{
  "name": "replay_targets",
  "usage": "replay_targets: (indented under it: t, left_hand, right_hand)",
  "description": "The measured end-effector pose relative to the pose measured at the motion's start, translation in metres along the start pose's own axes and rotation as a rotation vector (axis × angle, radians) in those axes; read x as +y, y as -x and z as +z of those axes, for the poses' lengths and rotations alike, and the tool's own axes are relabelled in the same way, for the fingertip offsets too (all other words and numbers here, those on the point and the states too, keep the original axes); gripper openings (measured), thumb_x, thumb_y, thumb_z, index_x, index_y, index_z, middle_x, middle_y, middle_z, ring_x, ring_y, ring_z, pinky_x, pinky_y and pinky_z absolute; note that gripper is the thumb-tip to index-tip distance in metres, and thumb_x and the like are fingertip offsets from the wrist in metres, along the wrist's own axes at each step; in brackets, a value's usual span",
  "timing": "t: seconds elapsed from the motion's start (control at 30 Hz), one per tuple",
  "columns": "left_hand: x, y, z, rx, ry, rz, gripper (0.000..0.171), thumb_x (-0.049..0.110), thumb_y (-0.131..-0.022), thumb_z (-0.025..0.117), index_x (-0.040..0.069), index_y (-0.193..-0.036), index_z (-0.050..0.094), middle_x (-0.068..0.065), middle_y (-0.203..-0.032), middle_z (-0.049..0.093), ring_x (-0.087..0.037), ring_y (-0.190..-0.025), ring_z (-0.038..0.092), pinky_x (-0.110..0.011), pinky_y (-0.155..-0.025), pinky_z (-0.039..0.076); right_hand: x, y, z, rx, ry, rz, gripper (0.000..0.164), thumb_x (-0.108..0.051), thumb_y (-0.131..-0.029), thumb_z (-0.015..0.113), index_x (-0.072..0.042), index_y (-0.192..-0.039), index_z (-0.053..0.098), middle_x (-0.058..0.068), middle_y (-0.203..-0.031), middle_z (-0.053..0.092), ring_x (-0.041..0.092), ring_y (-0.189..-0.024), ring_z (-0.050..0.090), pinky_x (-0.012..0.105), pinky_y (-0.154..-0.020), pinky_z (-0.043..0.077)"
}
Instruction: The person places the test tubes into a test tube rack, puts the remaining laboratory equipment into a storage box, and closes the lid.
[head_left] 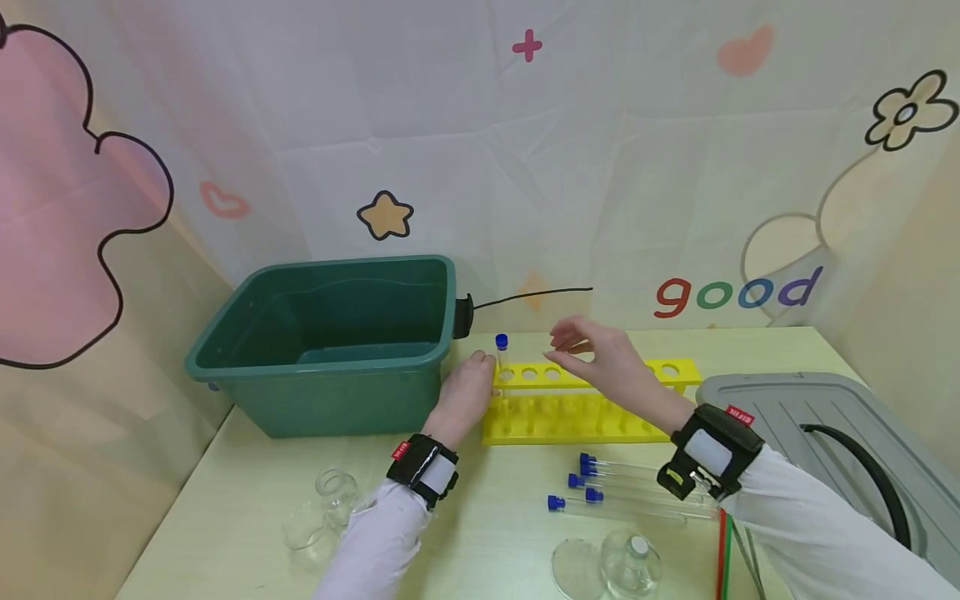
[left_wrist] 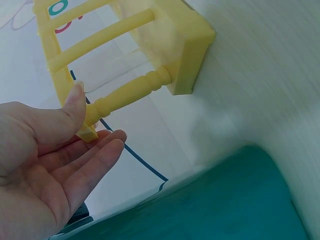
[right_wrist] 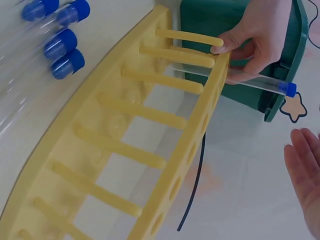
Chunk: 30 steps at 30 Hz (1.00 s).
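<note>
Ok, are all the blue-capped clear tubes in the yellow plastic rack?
No, several blue-capped clear tubes lie on the pale table.

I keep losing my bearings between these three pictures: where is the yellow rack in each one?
Head: right of centre, below mid-height, the yellow rack partly hidden by the right hand.
Left wrist: across the upper part, left of centre, the rack cut off by the top edge.
Right wrist: running diagonally from lower left to top centre.
Shared landmark: the green bin, near one end of the rack in all three.
</note>
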<state>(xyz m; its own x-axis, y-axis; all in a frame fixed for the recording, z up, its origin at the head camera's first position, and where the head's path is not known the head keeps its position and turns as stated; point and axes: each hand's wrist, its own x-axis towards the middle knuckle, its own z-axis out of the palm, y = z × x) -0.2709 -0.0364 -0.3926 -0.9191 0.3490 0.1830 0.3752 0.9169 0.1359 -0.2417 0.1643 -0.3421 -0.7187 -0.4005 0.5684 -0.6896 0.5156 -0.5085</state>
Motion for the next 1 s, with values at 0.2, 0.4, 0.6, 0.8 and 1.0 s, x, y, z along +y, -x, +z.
replay_targets:
  t: [0.2,0.4,0.6,0.8,1.0]
  left_hand:
    - [-0.001,0.0,0.0,-0.002,0.003,0.0,0.039,0.014,-0.08,0.069,0.002,-0.115,0.056,-0.009,-0.098,0.053,-0.017,-0.076,0.048,-0.024,-0.075,0.044]
    - [0.0,0.002,-0.002,-0.009,0.013,-0.003,0.039,0.013,-0.081,0.068,0.002,-0.116,0.055,-0.009,-0.1,0.054,-0.017,-0.078,0.049,-0.025,-0.078,0.044]
    - [0.001,0.001,-0.001,-0.012,0.008,0.0,0.039,0.013,-0.082,0.067,0.002,-0.117,0.055,-0.009,-0.102,0.054,-0.017,-0.079,0.05,-0.025,-0.079,0.044]
    - [0.001,0.0,0.0,-0.015,0.004,-0.005,0.04,0.013,-0.081,0.068,0.002,-0.118,0.055,-0.009,-0.102,0.054,-0.017,-0.079,0.049,-0.025,-0.079,0.044]
    - [0.001,0.0,-0.001,-0.008,0.002,0.002,0.039,0.013,-0.081,0.068,0.002,-0.116,0.055,-0.008,-0.099,0.053,-0.017,-0.078,0.049,-0.024,-0.077,0.044]
  right_hand:
    - [-0.002,0.012,-0.014,-0.036,0.048,-0.042,0.025,0.002,-0.076,0.07,-0.004,-0.097,0.057,0.003,-0.089,0.061,0.017,-0.08,0.059,0.033,-0.07,0.049]
    - [-0.004,0.029,-0.021,-0.124,0.1,-0.038,0.023,-0.002,-0.077,0.07,-0.004,-0.098,0.06,0.001,-0.09,0.062,0.014,-0.08,0.059,0.033,-0.071,0.049]
    - [-0.006,0.045,-0.025,-0.26,0.158,-0.078,0.021,-0.005,-0.078,0.07,-0.008,-0.097,0.061,-0.003,-0.089,0.061,0.01,-0.079,0.058,0.026,-0.068,0.049]
    - [-0.004,0.057,-0.027,-0.404,0.226,-0.066,0.015,-0.011,-0.08,0.07,-0.012,-0.093,0.063,-0.01,-0.085,0.058,0.006,-0.074,0.054,0.023,-0.066,0.048]
    - [0.003,0.065,-0.027,-0.479,0.263,-0.059,0.015,-0.011,-0.077,0.072,-0.014,-0.09,0.064,-0.012,-0.082,0.057,0.005,-0.07,0.052,0.02,-0.063,0.047]
